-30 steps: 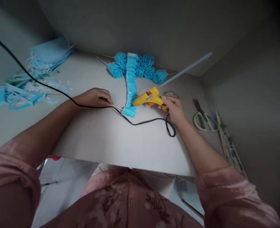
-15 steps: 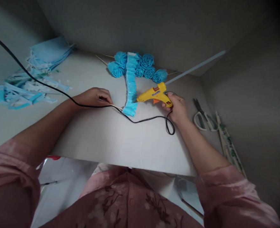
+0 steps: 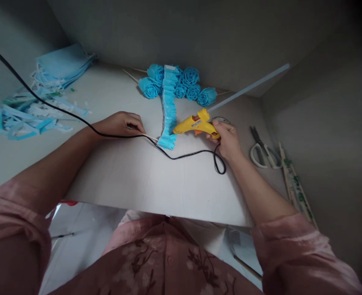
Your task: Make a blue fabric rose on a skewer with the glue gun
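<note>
Left grip (image 3: pixel 122 124) pinches the stick (image 3: pixel 152 138), tip at the strip (image 3: pixel 169 108) | right grip (image 3: pixel 226 138) clasps the gun (image 3: pixel 191 123), pointed at the strip's side | roses (image 3: pixel 191 76) beyond!

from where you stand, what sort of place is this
It looks like a small craft workspace, perhaps at home: the right hand holds a yellow glue gun, with blue flowers and scissors on the pale tabletop.
</note>
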Demonstrator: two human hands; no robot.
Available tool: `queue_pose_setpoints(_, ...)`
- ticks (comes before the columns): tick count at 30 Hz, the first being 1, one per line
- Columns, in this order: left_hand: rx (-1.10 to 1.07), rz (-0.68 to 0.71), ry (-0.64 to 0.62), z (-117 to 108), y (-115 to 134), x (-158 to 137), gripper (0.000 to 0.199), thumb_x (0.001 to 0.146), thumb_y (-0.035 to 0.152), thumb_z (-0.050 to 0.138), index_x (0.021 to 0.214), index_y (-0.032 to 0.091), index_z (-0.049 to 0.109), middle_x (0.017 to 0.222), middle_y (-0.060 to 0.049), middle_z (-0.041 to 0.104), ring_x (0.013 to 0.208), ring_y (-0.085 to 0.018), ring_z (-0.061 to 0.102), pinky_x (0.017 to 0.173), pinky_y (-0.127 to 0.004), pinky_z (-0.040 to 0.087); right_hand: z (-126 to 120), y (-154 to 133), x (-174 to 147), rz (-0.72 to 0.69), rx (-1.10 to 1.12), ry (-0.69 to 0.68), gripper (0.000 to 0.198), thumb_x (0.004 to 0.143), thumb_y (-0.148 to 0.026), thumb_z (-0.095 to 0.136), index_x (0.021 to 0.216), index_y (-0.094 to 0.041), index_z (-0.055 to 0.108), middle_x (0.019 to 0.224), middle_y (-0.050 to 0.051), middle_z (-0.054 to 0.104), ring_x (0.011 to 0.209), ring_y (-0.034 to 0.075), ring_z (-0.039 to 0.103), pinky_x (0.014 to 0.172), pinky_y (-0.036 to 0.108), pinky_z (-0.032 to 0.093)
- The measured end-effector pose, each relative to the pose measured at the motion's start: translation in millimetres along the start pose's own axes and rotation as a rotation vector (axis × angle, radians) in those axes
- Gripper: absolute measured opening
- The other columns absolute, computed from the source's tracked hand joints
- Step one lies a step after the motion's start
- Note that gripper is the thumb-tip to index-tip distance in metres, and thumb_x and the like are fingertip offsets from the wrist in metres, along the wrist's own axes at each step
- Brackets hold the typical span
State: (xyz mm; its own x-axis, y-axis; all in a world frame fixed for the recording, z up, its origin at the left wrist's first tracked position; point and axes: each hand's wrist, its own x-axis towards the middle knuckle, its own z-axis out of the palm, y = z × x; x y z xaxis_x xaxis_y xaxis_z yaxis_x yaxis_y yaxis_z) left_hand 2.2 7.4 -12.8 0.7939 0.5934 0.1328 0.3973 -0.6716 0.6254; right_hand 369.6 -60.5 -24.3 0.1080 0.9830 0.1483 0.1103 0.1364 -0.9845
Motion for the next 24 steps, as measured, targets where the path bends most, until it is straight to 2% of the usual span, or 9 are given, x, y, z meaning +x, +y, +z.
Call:
queue_pose_setpoints(6, -0.005, -0.011, -0.01, -0.3, -0.1, 0.0, 0.05, 0.093, 0.064, 0.064, 0.088, 0.017, 0.08, 0.092, -0.009, 0.075, 0.084, -0.016, 0.069, 0.079, -0.021, 0.052, -2.5, 1.9, 2.7, -0.027, -0.08, 0.02, 0.052, 0.074, -0.071, 0.077, 0.058, -0.024, 0.063, 0.055, 0.0, 0.059, 0.044, 0.009, 0.038, 0.039, 0.026, 0.026)
queue_pose_setpoints(13, 0.006, -0.024, -0.012, -0.1, 0.8, -0.4, 0.048, 0.094, 0.062, 0.063, 0.089, 0.018, 0.081, 0.092, -0.008, 0.074, 0.084, -0.015, 0.069, 0.078, -0.021, 0.051, -2.5, -1.6, 4.0, 0.028, 0.058, 0.092, 0.042, 0.07, -0.063, 0.078, 0.065, -0.023, 0.065, 0.053, -0.001, 0.058, 0.044, 0.009, 0.04, 0.04, 0.024, 0.025)
queue_pose_setpoints(24, -0.006, -0.023, -0.017, -0.2, -0.5, -0.1, 0.052, 0.093, 0.066, 0.065, 0.088, 0.017, 0.08, 0.093, -0.01, 0.075, 0.083, -0.017, 0.068, 0.079, -0.022, 0.052, 2.0, 4.3, 0.6, -0.012, -0.048, 0.016, 0.054, 0.071, -0.074, 0.078, 0.057, -0.024, 0.064, 0.053, 0.0, 0.06, 0.044, 0.01, 0.039, 0.038, 0.025, 0.026)
